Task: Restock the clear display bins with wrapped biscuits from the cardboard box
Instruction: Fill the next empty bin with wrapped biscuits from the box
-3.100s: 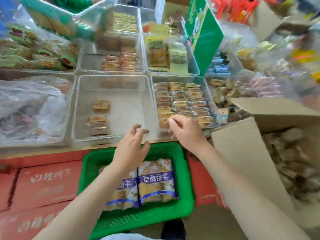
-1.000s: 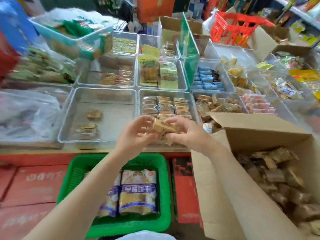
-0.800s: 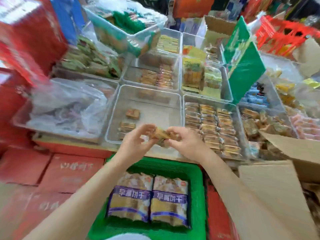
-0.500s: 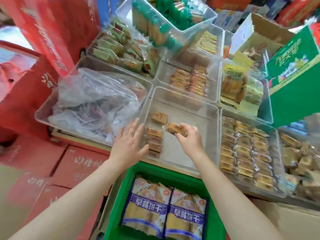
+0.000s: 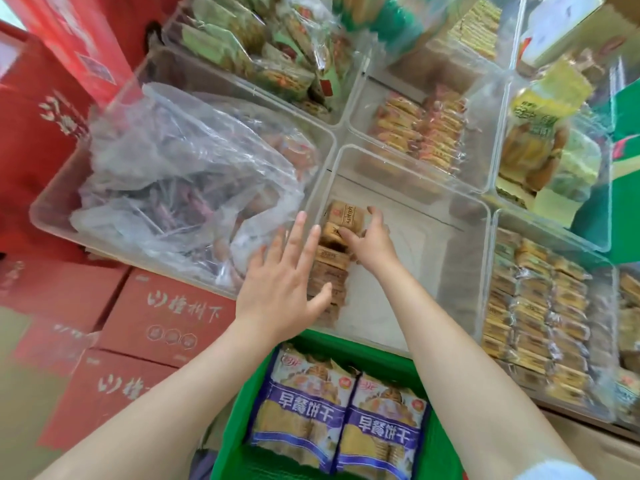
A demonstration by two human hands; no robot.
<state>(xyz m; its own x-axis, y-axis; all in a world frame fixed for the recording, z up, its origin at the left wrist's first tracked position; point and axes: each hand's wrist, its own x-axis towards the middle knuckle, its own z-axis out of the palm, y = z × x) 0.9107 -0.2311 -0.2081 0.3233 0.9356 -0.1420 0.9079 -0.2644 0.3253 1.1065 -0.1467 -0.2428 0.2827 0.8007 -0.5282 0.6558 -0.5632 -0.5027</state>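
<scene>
The right hand (image 5: 372, 242) reaches into the middle clear bin (image 5: 408, 188) and pinches a wrapped biscuit (image 5: 344, 216) between thumb and fingers at the far end of a short row of biscuits (image 5: 329, 271). This row lies along the left wall of the bin, from near to far. The left hand (image 5: 284, 282) hovers over the near part of the row with its fingers spread and straight; it holds nothing, and whether it touches the wrappers is not clear.

By these signs the restocking of this bin is only at its beginning. One row is started, and most of the floor of the bin, to the right of the row, is bare. The bin on the right (image 5: 547, 306) already looks full, with neat rows of packets. The bin on the left holds a crumpled plastic bag (image 5: 180, 174). The cardboard box is not in view, so how many biscuits remain in it cannot be told. Probably many more trips to the box are needed. Near the person stands a green basket (image 5: 384, 358) with two blue packs (image 5: 339, 410), which seem no part of this work.
</scene>
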